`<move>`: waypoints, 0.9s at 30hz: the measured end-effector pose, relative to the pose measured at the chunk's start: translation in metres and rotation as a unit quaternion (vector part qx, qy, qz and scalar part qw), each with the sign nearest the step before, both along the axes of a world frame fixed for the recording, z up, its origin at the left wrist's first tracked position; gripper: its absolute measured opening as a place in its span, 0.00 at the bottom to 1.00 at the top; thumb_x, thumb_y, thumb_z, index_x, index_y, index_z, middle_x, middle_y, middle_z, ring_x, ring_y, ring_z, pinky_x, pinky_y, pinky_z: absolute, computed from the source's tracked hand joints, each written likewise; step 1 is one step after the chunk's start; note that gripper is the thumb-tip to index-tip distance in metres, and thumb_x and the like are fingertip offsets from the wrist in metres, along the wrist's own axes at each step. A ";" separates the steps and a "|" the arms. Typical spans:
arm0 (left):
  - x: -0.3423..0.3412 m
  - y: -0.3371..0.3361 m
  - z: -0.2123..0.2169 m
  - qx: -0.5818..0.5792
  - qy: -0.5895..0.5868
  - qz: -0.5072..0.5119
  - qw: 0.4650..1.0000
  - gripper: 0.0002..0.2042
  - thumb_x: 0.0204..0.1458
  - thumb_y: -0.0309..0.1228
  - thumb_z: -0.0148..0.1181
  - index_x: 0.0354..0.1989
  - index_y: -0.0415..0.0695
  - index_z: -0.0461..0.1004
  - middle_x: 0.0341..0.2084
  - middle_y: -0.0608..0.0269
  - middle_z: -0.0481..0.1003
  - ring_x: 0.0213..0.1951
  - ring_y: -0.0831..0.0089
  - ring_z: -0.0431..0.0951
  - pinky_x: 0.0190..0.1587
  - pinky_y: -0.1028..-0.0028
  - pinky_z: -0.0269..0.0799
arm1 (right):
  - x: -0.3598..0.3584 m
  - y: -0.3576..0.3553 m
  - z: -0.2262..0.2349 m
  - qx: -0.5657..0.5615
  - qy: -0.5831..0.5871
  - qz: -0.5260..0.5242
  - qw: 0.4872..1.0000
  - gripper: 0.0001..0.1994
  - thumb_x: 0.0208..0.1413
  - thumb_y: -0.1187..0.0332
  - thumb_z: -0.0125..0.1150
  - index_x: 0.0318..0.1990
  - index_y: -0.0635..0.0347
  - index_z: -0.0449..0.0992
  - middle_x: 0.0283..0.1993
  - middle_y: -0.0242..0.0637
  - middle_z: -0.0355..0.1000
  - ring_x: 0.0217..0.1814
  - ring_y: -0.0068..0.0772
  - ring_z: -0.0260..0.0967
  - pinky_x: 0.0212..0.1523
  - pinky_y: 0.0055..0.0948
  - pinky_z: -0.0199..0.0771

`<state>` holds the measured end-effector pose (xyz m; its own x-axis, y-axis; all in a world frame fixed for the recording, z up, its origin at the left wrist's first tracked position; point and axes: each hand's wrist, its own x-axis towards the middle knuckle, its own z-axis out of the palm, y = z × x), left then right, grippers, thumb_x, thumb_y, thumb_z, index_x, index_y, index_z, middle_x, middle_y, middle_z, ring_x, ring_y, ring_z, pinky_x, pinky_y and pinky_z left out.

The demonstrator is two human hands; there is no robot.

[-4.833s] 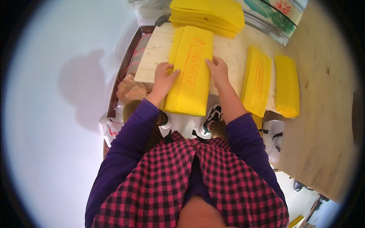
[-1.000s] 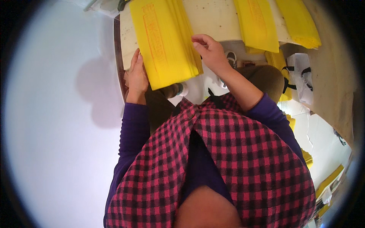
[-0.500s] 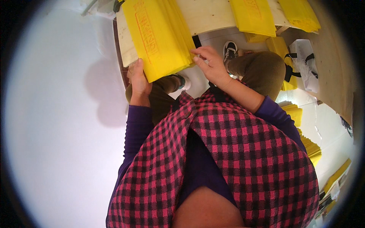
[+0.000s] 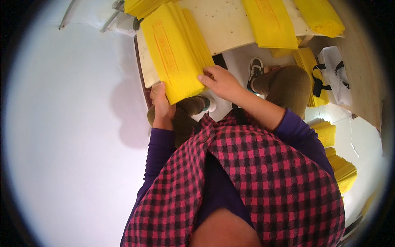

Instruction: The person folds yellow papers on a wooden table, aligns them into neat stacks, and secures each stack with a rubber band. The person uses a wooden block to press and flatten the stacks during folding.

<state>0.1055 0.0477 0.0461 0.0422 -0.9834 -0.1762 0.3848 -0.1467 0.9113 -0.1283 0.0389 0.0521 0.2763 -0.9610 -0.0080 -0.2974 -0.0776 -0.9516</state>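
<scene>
- Right hand (image 4: 220,82): clear of the pile 1.0 s ago, fingertips at its edge 0.5 s ago. Thumb now on top by the near right corner, fingers along the right edge.
- Yellow pile (image 4: 166,51): loose layers showed on the left-finger side 4.8 s ago, now stepped out toward the right fingers.
- Left hand (image 4: 163,107): slid from partway along the left edge to the near left corner.
- Back stack (image 4: 144,5): out of frame 0.5 s ago, visible again beyond left fingers.
- Right knee (image 4: 292,78): swung out, right of right fingers.
</scene>
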 end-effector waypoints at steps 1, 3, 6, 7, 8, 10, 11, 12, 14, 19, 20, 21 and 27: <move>-0.001 0.000 0.000 -0.004 0.012 0.020 1.000 0.15 0.59 0.31 0.45 0.51 0.35 0.64 0.44 0.55 0.72 0.45 0.65 0.73 0.49 0.66 0.69 | 0.002 -0.001 0.002 0.006 -0.007 -0.004 1.000 0.21 0.53 0.53 0.54 0.37 0.67 0.72 0.33 0.48 0.69 0.36 0.45 0.68 0.37 0.38 0.67; -0.001 -0.001 0.001 0.002 0.021 0.011 1.000 0.15 0.59 0.31 0.45 0.51 0.35 0.64 0.45 0.55 0.71 0.46 0.65 0.73 0.49 0.66 0.69 | 0.006 -0.004 0.007 0.024 -0.022 -0.007 0.999 0.21 0.52 0.54 0.56 0.38 0.68 0.72 0.34 0.48 0.71 0.35 0.41 0.69 0.37 0.35 0.68; -0.003 -0.001 0.003 0.025 0.028 0.001 0.999 0.16 0.59 0.32 0.45 0.50 0.34 0.65 0.45 0.54 0.71 0.46 0.64 0.73 0.50 0.66 0.69 | 0.011 -0.008 0.012 0.034 -0.061 0.003 0.998 0.28 0.49 0.47 0.54 0.38 0.71 0.71 0.37 0.56 0.71 0.42 0.53 0.70 0.42 0.42 0.69; -0.003 0.000 0.004 0.025 0.028 0.005 0.999 0.16 0.59 0.32 0.45 0.50 0.34 0.65 0.45 0.54 0.71 0.46 0.64 0.73 0.50 0.66 0.69 | 0.013 -0.009 0.014 0.032 -0.058 0.005 0.998 0.28 0.49 0.47 0.55 0.39 0.71 0.71 0.37 0.57 0.71 0.43 0.53 0.70 0.42 0.43 0.69; -0.004 -0.001 0.004 0.031 0.020 0.011 0.999 0.16 0.59 0.33 0.45 0.50 0.34 0.65 0.45 0.54 0.71 0.46 0.64 0.73 0.50 0.66 0.69 | 0.015 -0.010 0.015 0.031 -0.060 0.007 0.998 0.29 0.49 0.47 0.55 0.39 0.72 0.70 0.38 0.58 0.71 0.43 0.54 0.70 0.42 0.43 0.68; -0.006 0.000 0.006 0.027 0.025 0.009 0.999 0.16 0.59 0.33 0.45 0.50 0.35 0.65 0.45 0.54 0.71 0.45 0.65 0.73 0.49 0.66 0.69 | 0.017 -0.011 0.016 0.012 -0.048 -0.007 0.999 0.29 0.48 0.48 0.56 0.41 0.72 0.70 0.40 0.59 0.70 0.44 0.54 0.69 0.43 0.44 0.68; -0.006 0.000 0.007 0.031 0.019 0.010 0.999 0.16 0.59 0.33 0.45 0.50 0.35 0.65 0.45 0.54 0.71 0.45 0.65 0.73 0.49 0.66 0.69 | 0.017 -0.011 0.016 -0.007 -0.035 -0.021 0.999 0.28 0.48 0.48 0.56 0.41 0.72 0.70 0.40 0.60 0.70 0.44 0.55 0.68 0.44 0.43 0.68; -0.006 0.000 0.008 0.023 0.020 0.010 0.999 0.16 0.59 0.33 0.45 0.50 0.35 0.65 0.45 0.55 0.71 0.45 0.65 0.73 0.49 0.66 0.69 | 0.017 -0.011 0.016 -0.029 -0.026 -0.035 0.999 0.28 0.48 0.49 0.57 0.42 0.71 0.70 0.41 0.60 0.69 0.45 0.55 0.68 0.45 0.43 0.68; -0.007 0.001 0.008 0.015 0.015 0.014 1.000 0.15 0.59 0.33 0.45 0.49 0.35 0.65 0.44 0.55 0.71 0.44 0.65 0.73 0.49 0.67 0.69 | 0.015 -0.011 0.016 -0.137 0.021 -0.087 0.987 0.27 0.48 0.50 0.57 0.41 0.71 0.70 0.41 0.60 0.68 0.46 0.55 0.67 0.46 0.43 0.66; -0.006 0.002 0.007 0.021 0.022 0.011 0.999 0.14 0.59 0.33 0.45 0.47 0.36 0.66 0.43 0.56 0.72 0.43 0.65 0.74 0.48 0.67 0.70 | 0.013 -0.023 0.020 -0.110 0.028 -0.047 0.992 0.25 0.48 0.55 0.59 0.46 0.70 0.69 0.40 0.54 0.69 0.46 0.51 0.66 0.49 0.39 0.65; -0.005 0.001 0.007 0.022 0.019 0.014 0.999 0.14 0.59 0.34 0.45 0.47 0.36 0.66 0.43 0.56 0.72 0.43 0.66 0.74 0.48 0.67 0.70 | 0.015 -0.029 0.022 -0.100 0.029 -0.039 0.994 0.25 0.48 0.55 0.59 0.45 0.70 0.70 0.40 0.54 0.70 0.45 0.51 0.66 0.47 0.38 0.66; -0.005 0.000 0.008 0.014 0.020 0.006 1.000 0.14 0.59 0.34 0.45 0.47 0.36 0.66 0.43 0.56 0.72 0.44 0.66 0.74 0.48 0.67 0.70 | 0.016 -0.035 0.023 -0.090 0.031 -0.031 0.995 0.24 0.48 0.56 0.59 0.44 0.70 0.70 0.40 0.54 0.70 0.43 0.51 0.67 0.46 0.38 0.66; -0.007 0.004 0.010 0.031 0.036 -0.004 0.999 0.16 0.61 0.34 0.42 0.50 0.36 0.64 0.45 0.55 0.71 0.45 0.66 0.73 0.49 0.68 0.68 | 0.024 -0.048 0.011 0.001 -0.048 -0.025 0.999 0.30 0.44 0.49 0.59 0.40 0.75 0.69 0.38 0.61 0.70 0.42 0.56 0.70 0.43 0.42 0.69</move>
<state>0.0981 0.0519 0.0564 0.0202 -0.9709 -0.2386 0.4483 -0.2045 0.8702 -0.1047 -0.0087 0.0627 0.2270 -0.9738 0.0142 -0.2092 -0.0629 -0.9758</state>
